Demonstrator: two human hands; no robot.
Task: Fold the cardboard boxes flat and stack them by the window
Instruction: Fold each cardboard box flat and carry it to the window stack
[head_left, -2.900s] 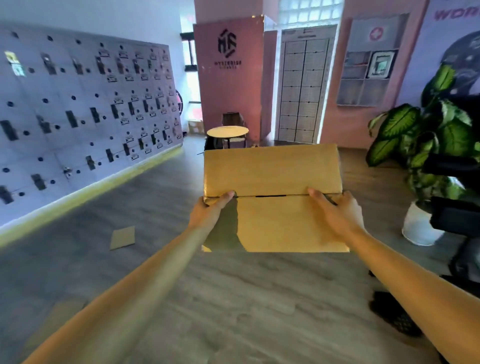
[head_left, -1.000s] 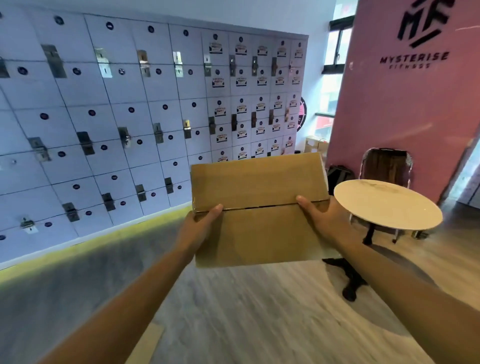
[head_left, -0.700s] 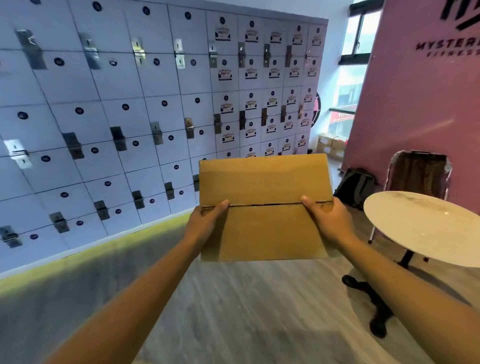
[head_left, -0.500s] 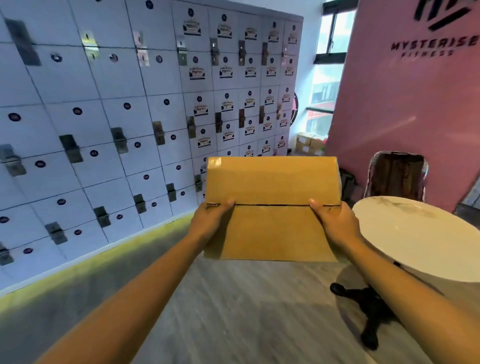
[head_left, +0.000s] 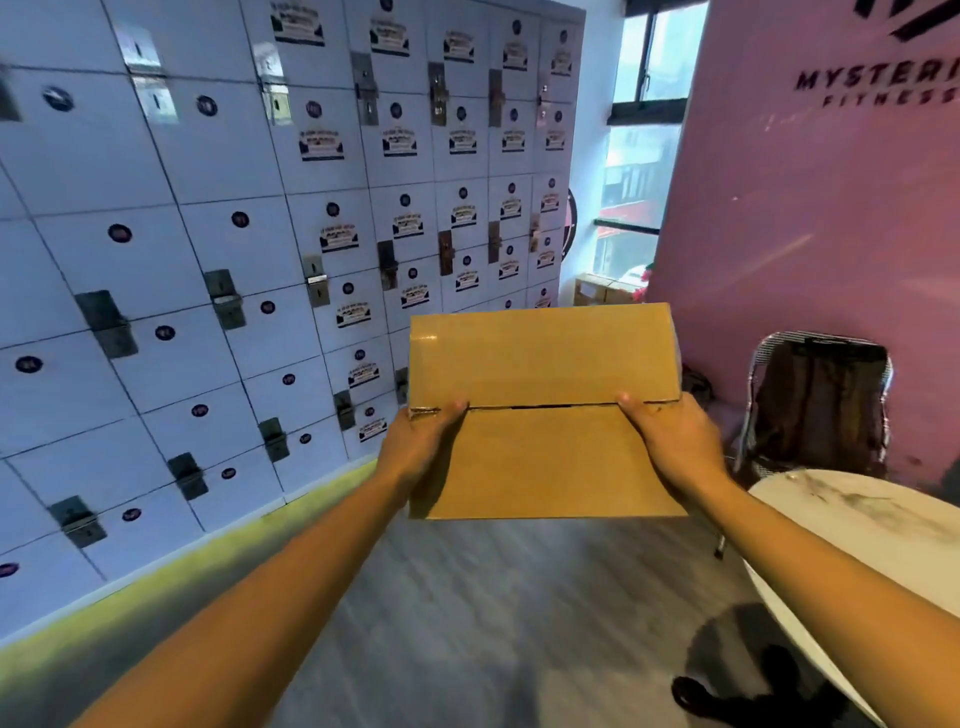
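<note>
Lockers (head_left: 218, 249) in pale blue-white cover the wall to the left of the box (head_left: 543, 410), each door carrying a round tag and many a printed label; a yellow-green strip runs along their base where they meet the grey wood-look floor (head_left: 467, 623). Both hands hold the box in mid-air, off the floor, its broad face toward the camera and a horizontal seam across the middle. The left hand (head_left: 418, 447) grips the box's left edge: its thumb lies on the front face at the seam, the other fingers hidden behind the cardboard. The right hand (head_left: 670, 441) grips the right edge likewise, thumb on the front at the seam, fingers wrapped behind. Beyond the box stands a window (head_left: 639, 156), with more cardboard boxes (head_left: 597, 291) stacked at its foot. Right of the box are a pink wall (head_left: 805, 218) with black lettering, a chair (head_left: 821, 405) and a round white table (head_left: 857, 525).
</note>
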